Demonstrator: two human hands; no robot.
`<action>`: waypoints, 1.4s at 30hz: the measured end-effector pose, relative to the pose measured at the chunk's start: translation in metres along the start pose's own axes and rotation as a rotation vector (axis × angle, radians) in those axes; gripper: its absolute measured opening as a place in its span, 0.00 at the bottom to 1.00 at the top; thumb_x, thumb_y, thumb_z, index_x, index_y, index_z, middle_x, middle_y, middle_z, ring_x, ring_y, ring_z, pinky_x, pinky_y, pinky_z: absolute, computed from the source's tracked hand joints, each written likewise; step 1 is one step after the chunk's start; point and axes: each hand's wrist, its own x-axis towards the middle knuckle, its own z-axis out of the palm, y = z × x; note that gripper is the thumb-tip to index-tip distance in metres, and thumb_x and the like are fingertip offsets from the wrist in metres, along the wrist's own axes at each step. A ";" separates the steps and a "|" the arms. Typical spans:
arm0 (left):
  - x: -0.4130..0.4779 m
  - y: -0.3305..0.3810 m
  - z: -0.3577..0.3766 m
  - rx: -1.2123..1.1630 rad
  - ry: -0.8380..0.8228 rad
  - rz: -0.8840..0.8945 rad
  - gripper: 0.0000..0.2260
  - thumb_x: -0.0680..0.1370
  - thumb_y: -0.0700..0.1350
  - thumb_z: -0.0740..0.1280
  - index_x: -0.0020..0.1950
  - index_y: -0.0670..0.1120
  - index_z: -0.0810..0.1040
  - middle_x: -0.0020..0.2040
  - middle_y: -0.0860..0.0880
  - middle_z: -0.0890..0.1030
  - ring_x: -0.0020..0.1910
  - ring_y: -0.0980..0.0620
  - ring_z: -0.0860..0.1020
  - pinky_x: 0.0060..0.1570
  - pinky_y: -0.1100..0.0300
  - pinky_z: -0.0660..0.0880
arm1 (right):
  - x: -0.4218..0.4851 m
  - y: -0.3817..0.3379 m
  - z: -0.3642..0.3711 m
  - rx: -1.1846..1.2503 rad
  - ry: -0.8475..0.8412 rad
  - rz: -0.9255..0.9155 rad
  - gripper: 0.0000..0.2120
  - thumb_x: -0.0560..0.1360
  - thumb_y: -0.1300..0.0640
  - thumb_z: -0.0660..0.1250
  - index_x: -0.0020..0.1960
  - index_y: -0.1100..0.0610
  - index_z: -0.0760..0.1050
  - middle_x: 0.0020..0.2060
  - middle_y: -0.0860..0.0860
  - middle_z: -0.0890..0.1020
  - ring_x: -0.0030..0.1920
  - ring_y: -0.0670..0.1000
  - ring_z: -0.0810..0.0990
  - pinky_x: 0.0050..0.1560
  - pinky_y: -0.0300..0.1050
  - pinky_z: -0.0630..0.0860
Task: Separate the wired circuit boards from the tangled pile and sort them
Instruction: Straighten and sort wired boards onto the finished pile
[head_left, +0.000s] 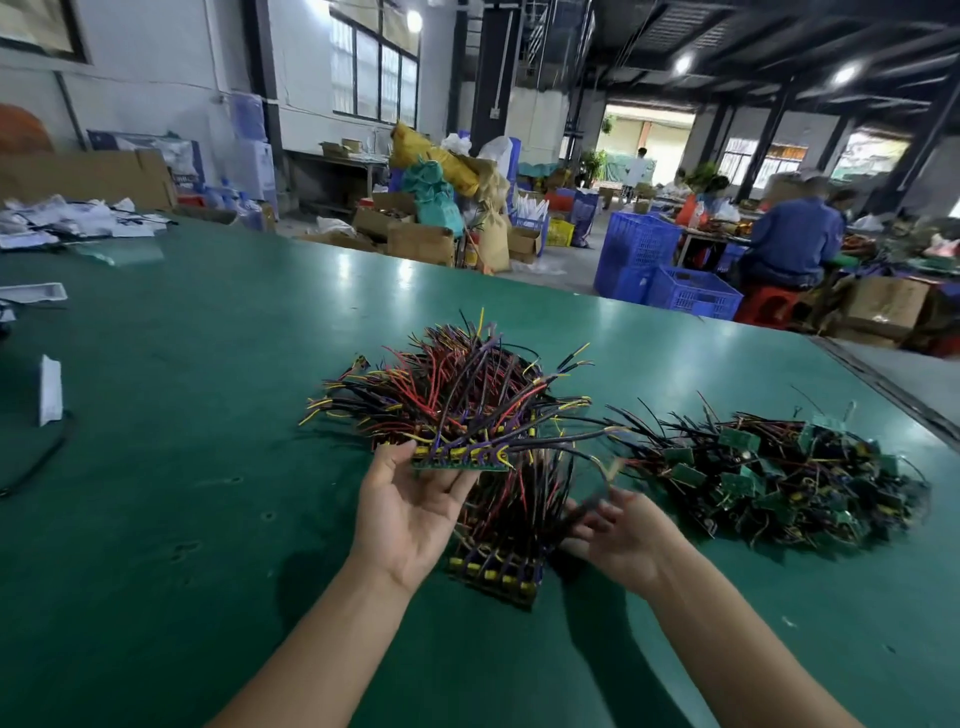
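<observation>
The left hand, palm up, grasps a green wired circuit board with the thumb at its left end and the fingers beneath, and the board's red, black, purple and yellow wires fan away beyond the grip. Just below and right of that grip, between the two hands, a stack of wired boards lies on the green table. The right hand is blurred, fingers spread at some dark wire ends, so I cannot tell whether it pinches them; the tangled pile lies near its right side.
</observation>
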 end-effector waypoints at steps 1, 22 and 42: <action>-0.001 -0.001 0.000 -0.004 -0.002 0.016 0.06 0.68 0.39 0.67 0.41 0.42 0.71 0.41 0.42 0.79 0.48 0.42 0.81 0.43 0.43 0.81 | 0.002 0.002 -0.001 0.105 0.014 -0.031 0.13 0.85 0.52 0.52 0.53 0.61 0.67 0.41 0.64 0.78 0.52 0.64 0.78 0.54 0.67 0.72; -0.019 -0.040 0.001 0.276 -0.123 -0.219 0.10 0.65 0.36 0.66 0.45 0.42 0.80 0.47 0.41 0.81 0.40 0.46 0.81 0.39 0.57 0.81 | -0.057 0.042 -0.006 -0.046 -0.396 -0.340 0.15 0.65 0.54 0.65 0.50 0.57 0.77 0.40 0.54 0.83 0.32 0.53 0.81 0.28 0.42 0.74; -0.019 -0.062 -0.004 0.994 0.275 0.111 0.17 0.83 0.55 0.55 0.51 0.50 0.82 0.45 0.53 0.86 0.44 0.59 0.83 0.48 0.58 0.77 | -0.046 0.071 -0.002 -0.371 -0.268 -0.762 0.07 0.62 0.60 0.75 0.41 0.53 0.84 0.39 0.54 0.86 0.41 0.51 0.84 0.43 0.45 0.80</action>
